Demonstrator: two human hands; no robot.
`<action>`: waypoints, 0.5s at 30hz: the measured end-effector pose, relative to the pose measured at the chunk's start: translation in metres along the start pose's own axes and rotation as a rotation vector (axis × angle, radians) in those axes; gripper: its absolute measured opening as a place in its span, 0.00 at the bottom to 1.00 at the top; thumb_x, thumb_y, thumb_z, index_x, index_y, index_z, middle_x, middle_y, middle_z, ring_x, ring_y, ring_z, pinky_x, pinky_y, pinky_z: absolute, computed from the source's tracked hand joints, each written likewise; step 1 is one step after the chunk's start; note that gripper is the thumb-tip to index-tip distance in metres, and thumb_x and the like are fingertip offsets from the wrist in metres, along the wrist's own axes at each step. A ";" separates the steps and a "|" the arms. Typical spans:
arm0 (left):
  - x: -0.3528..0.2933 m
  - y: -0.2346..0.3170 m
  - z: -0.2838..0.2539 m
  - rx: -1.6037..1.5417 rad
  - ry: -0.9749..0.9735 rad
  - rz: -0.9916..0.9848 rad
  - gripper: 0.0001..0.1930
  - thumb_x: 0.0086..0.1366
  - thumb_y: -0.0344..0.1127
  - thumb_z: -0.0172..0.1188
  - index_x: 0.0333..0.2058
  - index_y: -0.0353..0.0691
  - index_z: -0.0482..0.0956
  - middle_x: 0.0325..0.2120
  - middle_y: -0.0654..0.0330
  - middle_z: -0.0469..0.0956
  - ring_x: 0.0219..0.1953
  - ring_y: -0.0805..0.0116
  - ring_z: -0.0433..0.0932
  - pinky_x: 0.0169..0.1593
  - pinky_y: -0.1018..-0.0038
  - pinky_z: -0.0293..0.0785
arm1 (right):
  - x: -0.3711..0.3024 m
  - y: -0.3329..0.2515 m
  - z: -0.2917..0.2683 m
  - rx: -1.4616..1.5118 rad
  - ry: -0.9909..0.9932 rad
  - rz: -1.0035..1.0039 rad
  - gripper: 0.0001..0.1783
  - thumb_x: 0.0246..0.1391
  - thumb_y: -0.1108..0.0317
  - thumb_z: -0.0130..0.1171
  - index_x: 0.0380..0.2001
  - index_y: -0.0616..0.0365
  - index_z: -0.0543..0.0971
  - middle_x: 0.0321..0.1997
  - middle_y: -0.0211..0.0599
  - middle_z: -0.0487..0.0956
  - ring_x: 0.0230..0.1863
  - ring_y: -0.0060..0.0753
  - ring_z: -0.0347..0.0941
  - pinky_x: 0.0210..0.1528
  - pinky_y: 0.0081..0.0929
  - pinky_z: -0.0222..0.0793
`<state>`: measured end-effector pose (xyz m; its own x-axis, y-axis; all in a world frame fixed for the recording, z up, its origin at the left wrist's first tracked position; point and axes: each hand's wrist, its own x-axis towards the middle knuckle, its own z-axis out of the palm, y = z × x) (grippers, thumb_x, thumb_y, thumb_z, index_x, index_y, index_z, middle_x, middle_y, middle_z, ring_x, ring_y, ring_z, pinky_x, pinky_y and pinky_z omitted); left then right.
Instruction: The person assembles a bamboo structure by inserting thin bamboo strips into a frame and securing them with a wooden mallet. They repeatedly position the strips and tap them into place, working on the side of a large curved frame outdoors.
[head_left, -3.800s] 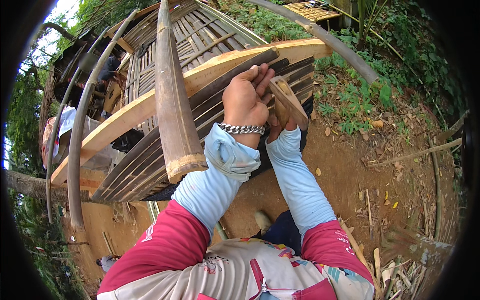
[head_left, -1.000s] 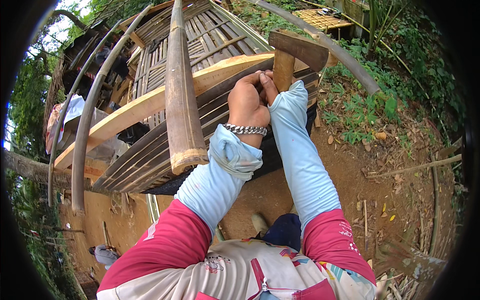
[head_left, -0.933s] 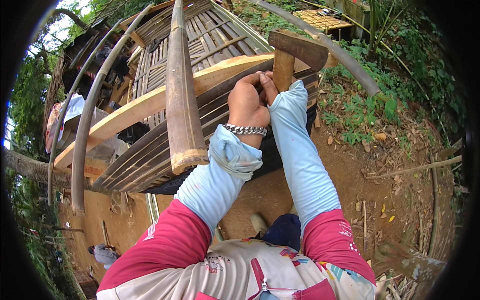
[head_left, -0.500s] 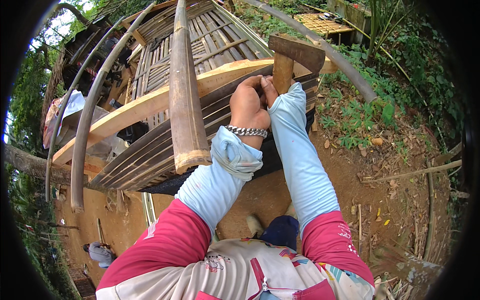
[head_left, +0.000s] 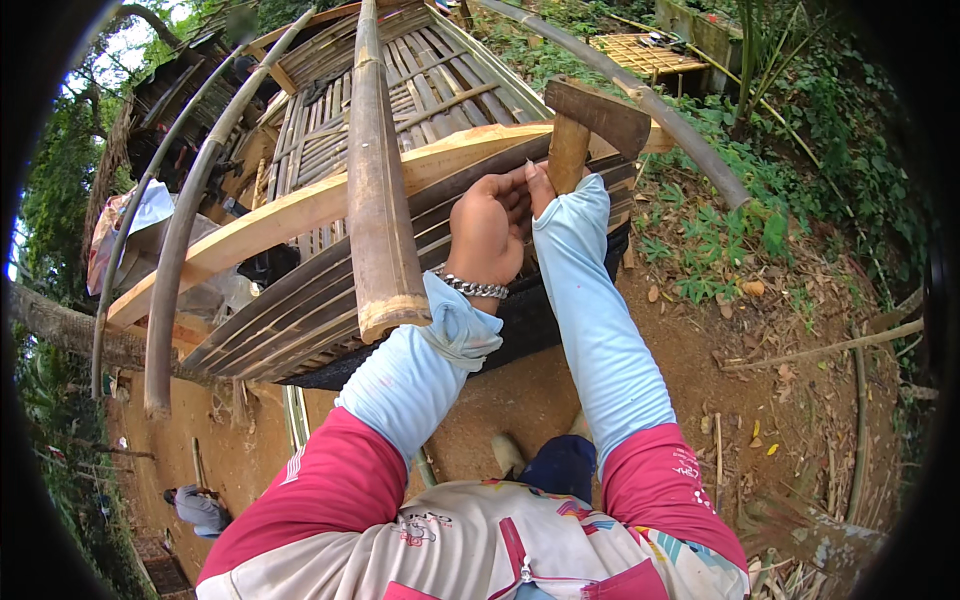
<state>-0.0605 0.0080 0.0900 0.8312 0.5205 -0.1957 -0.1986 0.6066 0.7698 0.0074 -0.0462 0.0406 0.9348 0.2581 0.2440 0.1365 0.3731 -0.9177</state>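
A hatchet (head_left: 570, 155) with a dark metal head and a short wooden handle stands head up at my right hand (head_left: 541, 190). The handle's lower part is hidden behind that hand and the cuff; the fingers look closed around it, the thumb showing. My left hand (head_left: 487, 232), with a chain bracelet (head_left: 473, 287) at the wrist, is curled beside it. Its fingertips meet near the right thumb; anything between them is too small to make out. Both hands are above dark bamboo slats (head_left: 430, 240), just on the near side of a pale wooden beam (head_left: 330, 195).
A thick split bamboo pole (head_left: 380, 190) rises left of my left hand, its cut end near my sleeve. Curved poles (head_left: 190, 220) stand farther left; another pole (head_left: 660, 105) arches at right. Beyond lies a slatted bamboo platform (head_left: 430, 80). A person (head_left: 197, 508) is at lower left.
My left hand has shifted a little left and turned, its fingers now less tightly bunched against the right hand. The hatchet remains at my right hand. The view has shifted slightly.
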 end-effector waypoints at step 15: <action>0.032 0.059 0.007 1.944 -0.021 1.755 0.13 0.61 0.31 0.54 0.45 0.39 0.75 0.37 0.57 0.81 0.42 0.56 0.79 0.44 0.63 0.74 | 0.006 0.008 0.006 -0.078 0.099 -0.133 0.08 0.51 0.68 0.66 0.29 0.61 0.79 0.23 0.31 0.78 0.25 0.20 0.73 0.30 0.22 0.70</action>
<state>-0.0413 0.0561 0.1334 0.5543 -0.2796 0.7839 0.0723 -0.9222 -0.3800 0.0121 -0.0367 0.0363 0.9341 0.1204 0.3360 0.2823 0.3266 -0.9020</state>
